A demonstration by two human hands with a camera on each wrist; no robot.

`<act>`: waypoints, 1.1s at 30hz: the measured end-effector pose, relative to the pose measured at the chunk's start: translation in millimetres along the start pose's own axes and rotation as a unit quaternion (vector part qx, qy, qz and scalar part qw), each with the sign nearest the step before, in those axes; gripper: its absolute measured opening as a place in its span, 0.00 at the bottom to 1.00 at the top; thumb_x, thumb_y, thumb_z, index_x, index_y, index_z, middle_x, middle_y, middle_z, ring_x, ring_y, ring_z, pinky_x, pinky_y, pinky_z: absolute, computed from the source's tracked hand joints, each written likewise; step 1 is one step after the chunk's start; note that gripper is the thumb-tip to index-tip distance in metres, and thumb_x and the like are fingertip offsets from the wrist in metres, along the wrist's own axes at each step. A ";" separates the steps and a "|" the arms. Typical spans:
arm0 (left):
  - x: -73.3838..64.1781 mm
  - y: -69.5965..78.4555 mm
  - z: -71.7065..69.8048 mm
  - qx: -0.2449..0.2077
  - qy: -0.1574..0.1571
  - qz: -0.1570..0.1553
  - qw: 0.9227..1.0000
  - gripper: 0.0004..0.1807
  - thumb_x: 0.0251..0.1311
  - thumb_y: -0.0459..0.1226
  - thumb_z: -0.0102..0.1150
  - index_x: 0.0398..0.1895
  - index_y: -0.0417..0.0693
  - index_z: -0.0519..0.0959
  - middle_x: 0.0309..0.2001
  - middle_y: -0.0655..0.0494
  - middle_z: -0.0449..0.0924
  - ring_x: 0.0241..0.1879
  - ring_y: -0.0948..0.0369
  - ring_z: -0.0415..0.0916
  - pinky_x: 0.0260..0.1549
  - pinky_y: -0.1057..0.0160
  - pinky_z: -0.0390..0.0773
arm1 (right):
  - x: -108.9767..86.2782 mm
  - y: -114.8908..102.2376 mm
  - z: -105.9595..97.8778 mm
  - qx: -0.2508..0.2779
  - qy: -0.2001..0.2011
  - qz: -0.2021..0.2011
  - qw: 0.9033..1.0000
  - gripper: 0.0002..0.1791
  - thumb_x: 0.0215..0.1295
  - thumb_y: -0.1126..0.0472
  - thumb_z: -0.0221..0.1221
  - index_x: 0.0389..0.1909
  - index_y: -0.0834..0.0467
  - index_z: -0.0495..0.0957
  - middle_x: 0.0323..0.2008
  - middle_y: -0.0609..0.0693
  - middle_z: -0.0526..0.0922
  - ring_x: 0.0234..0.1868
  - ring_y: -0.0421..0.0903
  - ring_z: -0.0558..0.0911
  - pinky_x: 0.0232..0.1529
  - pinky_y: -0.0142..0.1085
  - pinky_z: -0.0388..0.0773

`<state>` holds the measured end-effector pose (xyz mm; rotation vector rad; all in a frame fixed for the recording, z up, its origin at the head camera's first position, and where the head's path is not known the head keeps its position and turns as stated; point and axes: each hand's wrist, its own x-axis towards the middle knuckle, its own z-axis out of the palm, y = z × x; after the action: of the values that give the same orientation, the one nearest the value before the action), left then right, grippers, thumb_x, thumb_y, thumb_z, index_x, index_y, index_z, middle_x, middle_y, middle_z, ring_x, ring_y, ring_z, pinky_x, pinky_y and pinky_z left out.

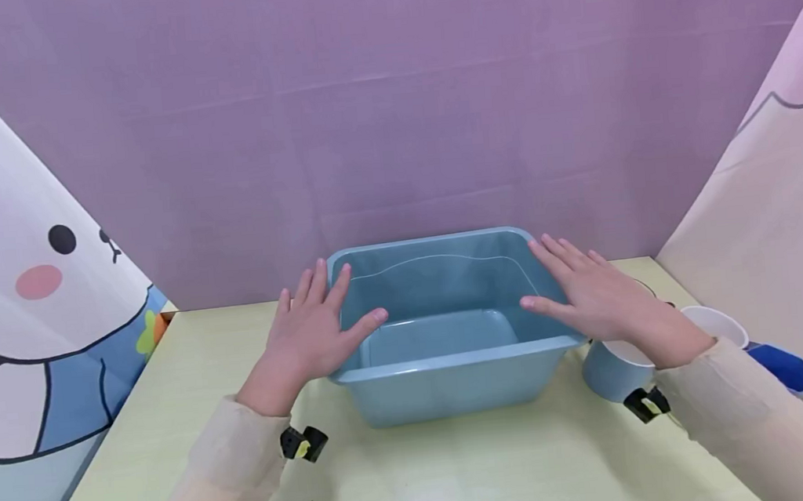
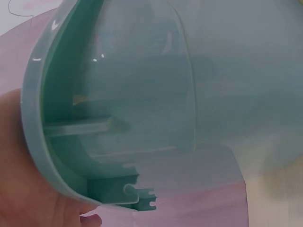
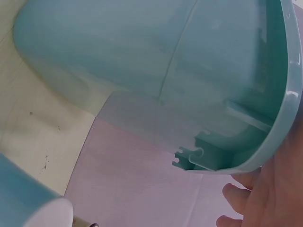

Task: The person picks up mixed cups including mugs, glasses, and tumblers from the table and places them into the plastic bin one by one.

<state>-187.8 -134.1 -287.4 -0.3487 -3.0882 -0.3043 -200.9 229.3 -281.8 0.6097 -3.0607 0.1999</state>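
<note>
A blue plastic storage bin point(image 1: 448, 392) stands on the table near the back wall, its inside visible and bare in the head view. Over its left rim lies my left hand point(image 1: 312, 328), fingers straight and spread, thumb pointing inward across the opening. My right hand point(image 1: 596, 294) rests at the right rim the same way, fingers extended and thumb toward the inside. Both wrist views look at the bin's outer side wall point(image 2: 137, 94) from below the lip, with a ribbed corner under the rim point(image 3: 289, 109). Neither hand curls round the bin.
Beside my right wrist stands a blue cup-like container point(image 1: 613, 375), partly covered by the arm. Behind that forearm are a white round container point(image 1: 715, 324) and a dark blue flat-sided object point(image 1: 786, 366). A purple cloth point(image 1: 392, 125) hangs behind the pale table point(image 1: 419, 477).
</note>
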 end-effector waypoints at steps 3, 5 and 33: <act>-0.2 -1.0 0.2 -0.002 -0.001 -0.001 1.000 0.52 0.54 0.75 0.28 0.75 0.56 0.39 0.76 0.44 0.30 0.75 0.44 0.30 0.67 0.35 0.36 | 0.1 1.4 0.0 0.001 -0.001 0.001 1.000 0.50 0.63 0.29 0.41 0.75 0.54 0.37 0.75 0.58 0.40 0.74 0.61 0.43 0.68 0.63 0.43; -0.3 -1.6 0.5 -0.002 -0.002 -0.003 1.000 0.52 0.54 0.75 0.27 0.75 0.56 0.39 0.76 0.44 0.30 0.75 0.44 0.30 0.67 0.35 0.36 | -0.1 2.3 0.1 0.001 0.000 0.001 1.000 0.50 0.63 0.29 0.42 0.75 0.54 0.38 0.75 0.59 0.40 0.74 0.62 0.44 0.68 0.63 0.43; 2.3 -5.0 0.3 -0.032 -0.007 -0.025 0.999 0.56 0.57 0.71 0.34 0.74 0.38 0.39 0.74 0.33 0.36 0.72 0.38 0.43 0.65 0.39 0.54 | -6.5 12.4 0.5 0.019 0.015 0.003 1.000 0.49 0.63 0.31 0.46 0.75 0.57 0.42 0.74 0.62 0.45 0.73 0.65 0.46 0.66 0.65 0.48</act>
<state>-191.2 -138.4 -288.6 -0.2757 -3.1099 -0.4053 -199.6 243.1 -284.1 0.5920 -3.0362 0.2661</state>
